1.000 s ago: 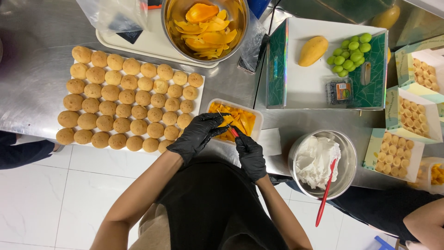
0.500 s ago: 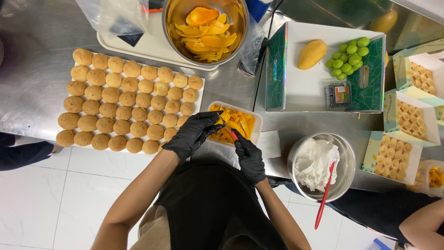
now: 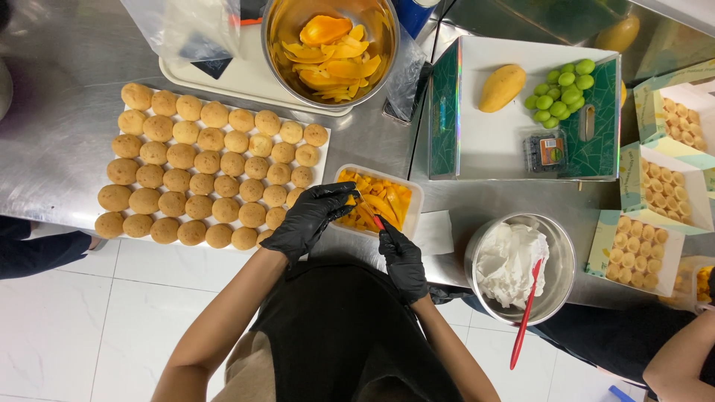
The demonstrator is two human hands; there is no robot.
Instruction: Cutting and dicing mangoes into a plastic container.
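Observation:
Both my hands wear black gloves at the near edge of a steel table. My left hand [image 3: 309,220] reaches into a clear plastic tub [image 3: 414,202] of mango slices [image 3: 380,199], its fingers pinching a piece at the tub's left side. My right hand [image 3: 403,258] grips a small red-handled knife [image 3: 377,221] whose blade end points into the tub's near edge. Left of the tub lies a white tray [image 3: 322,159] with several rows of round baked buns [image 3: 201,176].
A large metal bowl [image 3: 331,46] of mango slices stands at the back on a cream tray. An open box [image 3: 521,112] holds a whole mango and green grapes. A steel pot [image 3: 523,265] of white cream holds a red spatula. Boxes of filled pastries [image 3: 666,186] sit right; another person's arm [image 3: 681,365] is there.
My left hand has shifted slightly deeper over the tub's left side while my right hand with the knife stays at the near edge; little else moved.

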